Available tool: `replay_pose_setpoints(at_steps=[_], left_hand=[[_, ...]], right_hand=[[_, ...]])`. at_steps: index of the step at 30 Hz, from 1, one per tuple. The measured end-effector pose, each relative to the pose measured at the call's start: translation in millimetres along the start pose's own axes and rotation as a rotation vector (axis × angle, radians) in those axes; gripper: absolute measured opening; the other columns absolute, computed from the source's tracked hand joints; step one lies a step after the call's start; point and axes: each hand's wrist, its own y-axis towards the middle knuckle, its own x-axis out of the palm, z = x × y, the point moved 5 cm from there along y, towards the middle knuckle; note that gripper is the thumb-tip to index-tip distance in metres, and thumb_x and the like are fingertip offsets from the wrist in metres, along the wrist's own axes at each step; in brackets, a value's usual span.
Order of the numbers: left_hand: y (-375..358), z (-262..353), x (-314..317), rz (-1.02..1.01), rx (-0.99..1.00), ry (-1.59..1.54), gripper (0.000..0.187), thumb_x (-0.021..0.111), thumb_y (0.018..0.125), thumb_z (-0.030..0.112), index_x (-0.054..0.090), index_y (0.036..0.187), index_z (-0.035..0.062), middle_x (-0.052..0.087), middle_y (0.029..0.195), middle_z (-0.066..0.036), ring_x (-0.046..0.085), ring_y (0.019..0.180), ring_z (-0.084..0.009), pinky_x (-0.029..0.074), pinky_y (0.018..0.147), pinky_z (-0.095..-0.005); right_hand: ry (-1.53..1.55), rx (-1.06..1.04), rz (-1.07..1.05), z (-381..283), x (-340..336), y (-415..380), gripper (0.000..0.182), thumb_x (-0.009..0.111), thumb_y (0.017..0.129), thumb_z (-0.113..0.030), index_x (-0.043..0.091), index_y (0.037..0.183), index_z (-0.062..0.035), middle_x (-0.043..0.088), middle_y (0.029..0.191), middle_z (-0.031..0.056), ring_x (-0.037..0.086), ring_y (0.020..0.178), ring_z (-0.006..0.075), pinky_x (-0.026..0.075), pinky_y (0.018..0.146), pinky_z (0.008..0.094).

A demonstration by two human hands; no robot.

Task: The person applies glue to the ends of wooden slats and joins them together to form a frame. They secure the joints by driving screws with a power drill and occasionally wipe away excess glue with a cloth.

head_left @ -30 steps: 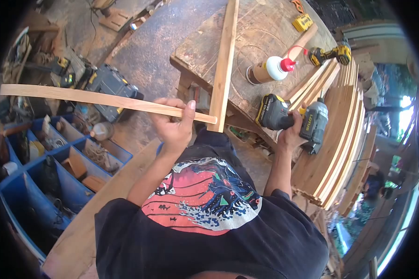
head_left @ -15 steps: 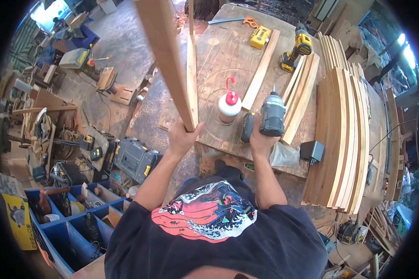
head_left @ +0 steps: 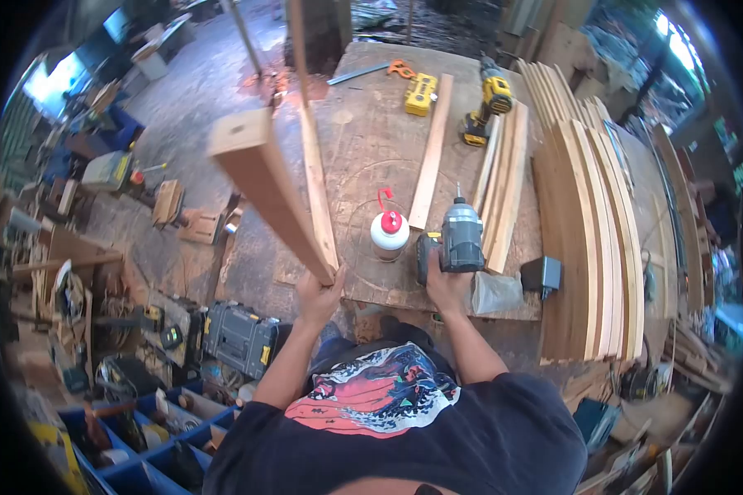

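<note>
My left hand [head_left: 319,299] is closed round the lower end of a wooden post [head_left: 276,194], which rises tilted toward the camera with its end face showing. A thin wooden strip [head_left: 315,169] lies behind the post, its near end close to my left hand. In my right hand [head_left: 449,289] is a grey and black cordless driver [head_left: 461,238], its bit pointing away from me. Between my hands a white glue bottle [head_left: 390,234] with a red cap stands on the wooden table [head_left: 359,140].
A pale board [head_left: 431,157], a yellow box [head_left: 420,94], an orange-handled saw [head_left: 400,68] and a yellow drill [head_left: 489,99] are on the table. Stacked curved strips [head_left: 590,239] lie at the right. A blue divided bin [head_left: 153,454] and a toolbox [head_left: 238,338] are at the lower left.
The post's upper end has come down into view and tilted toward the camera. The view has shifted, with both hands a little lower in it. Each hand keeps its hold.
</note>
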Motion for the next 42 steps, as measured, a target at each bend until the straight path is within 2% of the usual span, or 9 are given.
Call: replay_pose_setpoints(at_steps=[5,6,14,23,27,30,35,39,42], left_hand=[[8,1,-11,-0.115,0.105,-0.217,0.027,0.079,0.087,0.008,0.060,0.069,0.0010,0.060,0.064,-0.011,0.059,0.058,-0.0274,0.045,0.056,-0.0373],[9,-2,-11,-0.143,0.118,-0.235,0.027,0.079,0.087,0.008,0.060,0.069,0.0010,0.060,0.064,-0.011,0.059,0.058,-0.0274,0.045,0.056,-0.0373],[13,-14,-30,-0.230,0.147,-0.234,0.027,0.079,0.087,0.008,0.058,0.070,0.0014,0.058,0.067,-0.011,0.056,0.059,-0.0268,0.044,0.057,-0.0373],[8,-47,-59,-0.309,0.260,-0.235,0.025,0.079,0.085,0.002,0.056,0.075,0.0034,0.057,0.073,-0.007,0.056,0.065,-0.0196,0.043,0.059,-0.0347],[9,-40,-69,-0.349,0.229,-0.254,0.036,0.078,0.086,0.002,0.048,0.067,0.0054,0.056,0.070,-0.008,0.055,0.064,-0.0244,0.041,0.058,-0.0382],[3,-52,-71,-0.390,0.249,-0.158,0.028,0.079,0.086,0.006,0.055,0.072,0.0052,0.058,0.073,-0.008,0.056,0.066,-0.0242,0.043,0.059,-0.0376],[0,-63,-70,-0.423,0.002,0.012,0.020,0.080,0.086,0.016,0.065,0.090,0.0033,0.062,0.078,-0.011,0.060,0.068,-0.0274,0.047,0.061,-0.0371],[-9,-72,-58,-0.372,0.106,0.054,0.027,0.083,0.083,0.018,0.066,0.094,0.0011,0.062,0.080,-0.011,0.060,0.070,-0.0222,0.047,0.062,-0.0348],[-20,-91,-51,-0.417,-0.002,0.093,0.029,0.083,0.081,0.021,0.065,0.095,0.0030,0.066,0.089,-0.015,0.065,0.080,-0.0321,0.052,0.071,-0.0432]], right_hand=[[-0.193,-0.030,0.213,7,8,-11,0.042,0.074,0.090,-0.023,0.063,0.121,0.0033,0.069,0.111,0.0243,0.069,0.104,0.0397,0.052,0.089,0.0461],[-0.160,-0.106,0.278,12,12,-12,0.033,0.074,0.092,-0.017,0.065,0.115,0.0053,0.072,0.106,0.0195,0.071,0.099,0.0294,0.053,0.089,0.0415],[-0.272,-0.133,0.539,-7,17,-27,0.039,0.075,0.091,-0.018,0.062,0.117,0.0072,0.071,0.105,0.0211,0.070,0.097,0.0313,0.053,0.088,0.0414],[-0.192,-0.069,0.400,4,14,-25,0.041,0.076,0.089,-0.016,0.060,0.119,0.0061,0.069,0.104,0.0201,0.068,0.097,0.0289,0.052,0.088,0.0409],[-0.177,-0.023,0.405,6,14,-25,0.037,0.075,0.089,-0.015,0.061,0.117,0.0060,0.069,0.103,0.0200,0.068,0.095,0.0308,0.053,0.086,0.0419],[-0.159,-0.028,0.413,-8,15,-24,0.034,0.074,0.089,-0.013,0.062,0.116,0.0055,0.069,0.102,0.0203,0.069,0.095,0.0327,0.053,0.085,0.0434],[-0.167,-0.025,0.380,7,13,-24,0.036,0.073,0.090,-0.013,0.062,0.118,0.0062,0.069,0.106,0.0223,0.069,0.099,0.0350,0.053,0.088,0.0439],[-0.147,-0.011,0.327,18,13,-23,0.037,0.073,0.089,-0.013,0.062,0.119,0.0052,0.068,0.107,0.0222,0.068,0.100,0.0371,0.052,0.088,0.0446],[-0.170,-0.050,0.319,13,10,-24,0.037,0.074,0.087,-0.012,0.062,0.118,0.0045,0.068,0.108,0.0210,0.067,0.099,0.0369,0.052,0.088,0.0445]])
